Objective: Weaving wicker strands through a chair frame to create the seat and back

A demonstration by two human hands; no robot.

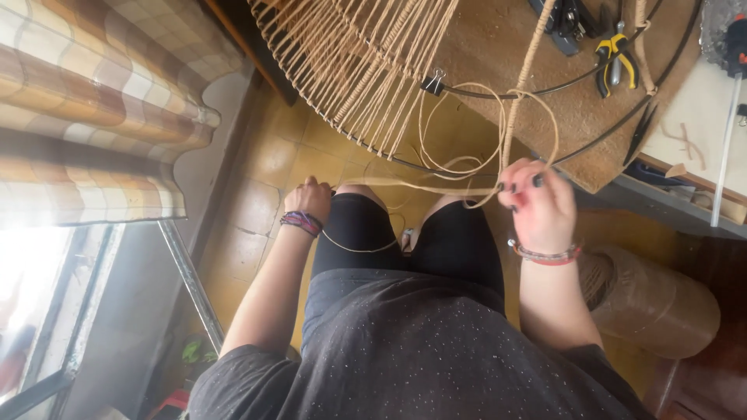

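Head view: both hands pull a thin tan cord [420,187] taut, the left hand [309,199] fisted on its end, the right hand [535,201] pinching loose loops. Woven strands fan across a black wire frame [498,94] that is cut off at the top; a binder clip [433,82] grips its rim.

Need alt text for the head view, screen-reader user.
Seen from above, a seated person pulls a tan cord taut between the left hand and right hand, below a round wire frame partly wrapped in the same cord. Yellow-handled pliers lie on the bench beyond it.
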